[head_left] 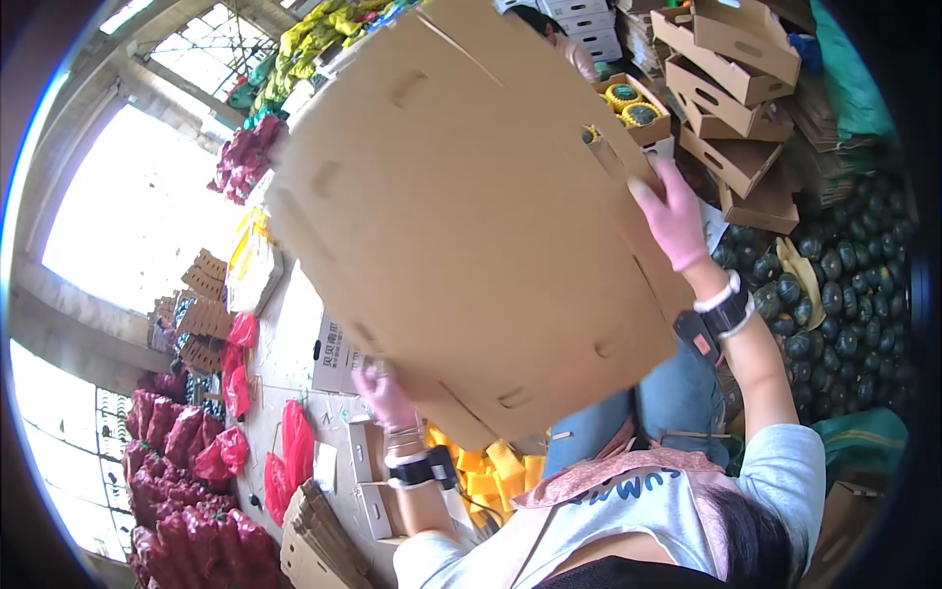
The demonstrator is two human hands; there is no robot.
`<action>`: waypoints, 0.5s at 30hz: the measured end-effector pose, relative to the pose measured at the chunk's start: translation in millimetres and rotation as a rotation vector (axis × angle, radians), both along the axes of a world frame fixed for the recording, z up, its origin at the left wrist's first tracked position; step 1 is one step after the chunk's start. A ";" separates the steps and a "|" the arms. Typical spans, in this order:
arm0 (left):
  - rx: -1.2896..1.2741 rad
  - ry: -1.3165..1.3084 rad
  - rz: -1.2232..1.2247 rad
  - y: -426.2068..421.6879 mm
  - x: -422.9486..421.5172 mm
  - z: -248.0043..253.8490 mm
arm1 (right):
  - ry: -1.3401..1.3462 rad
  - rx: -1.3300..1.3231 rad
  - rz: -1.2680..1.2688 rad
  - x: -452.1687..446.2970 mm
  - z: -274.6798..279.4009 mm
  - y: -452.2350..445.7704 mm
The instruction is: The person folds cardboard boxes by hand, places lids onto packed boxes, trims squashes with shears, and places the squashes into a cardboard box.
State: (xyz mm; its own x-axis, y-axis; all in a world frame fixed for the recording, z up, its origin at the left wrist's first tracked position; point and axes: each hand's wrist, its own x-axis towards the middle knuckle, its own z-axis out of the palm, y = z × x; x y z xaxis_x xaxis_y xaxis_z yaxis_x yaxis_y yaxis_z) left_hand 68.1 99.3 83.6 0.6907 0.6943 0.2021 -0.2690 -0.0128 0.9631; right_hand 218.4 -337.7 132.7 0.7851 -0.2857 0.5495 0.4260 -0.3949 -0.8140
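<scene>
The big flat cardboard (471,226) is up in front of the person, its bottom edge near the blue jeans (679,402). The right hand (675,218) pinches its right edge; the left hand (386,398) pinches its lower left edge (fingers a bit blurry). Left of it, some pale surface (259,401) shows; right, green pumpkins (852,285) crowd together. The shirt (628,515) says "SUM" and more; a white box (334,355) says "贝贝南瓜".

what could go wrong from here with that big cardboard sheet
The sheet, held at its edges by the left hand and right hand, hides much of the area beyond, so it might bump the person partly hidden behind it. Swung right, it could catch the unevenly piled cartons. The many squashes at right might trip someone stepping that way.
</scene>
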 end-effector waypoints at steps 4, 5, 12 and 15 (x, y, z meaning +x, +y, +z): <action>0.092 0.313 -0.164 -55.2 18.2 -57.3 | 0.227 -0.133 -0.160 -20.4 -66.0 -48.7; 0.134 0.405 -0.250 -65.2 17.8 -58.0 | 0.269 -0.177 -0.211 -24.4 -79.4 -57.4; 0.049 0.413 -0.450 -87.8 14.5 -45.9 | 0.523 -0.116 -0.011 -32.6 -118.7 -109.6; 0.051 0.345 -0.612 -84.7 13.1 -21.0 | 0.654 -0.209 0.031 -38.9 -85.3 -113.9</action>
State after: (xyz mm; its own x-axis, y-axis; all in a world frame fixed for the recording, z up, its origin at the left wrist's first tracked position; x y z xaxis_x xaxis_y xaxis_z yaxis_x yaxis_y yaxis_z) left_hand 81.1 14.6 62.7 0.9848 0.1559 -0.0772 0.0788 -0.0039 0.9969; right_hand 179.5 -451.6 47.4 0.9804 -0.1970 0.0005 -0.1135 -0.5670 -0.8159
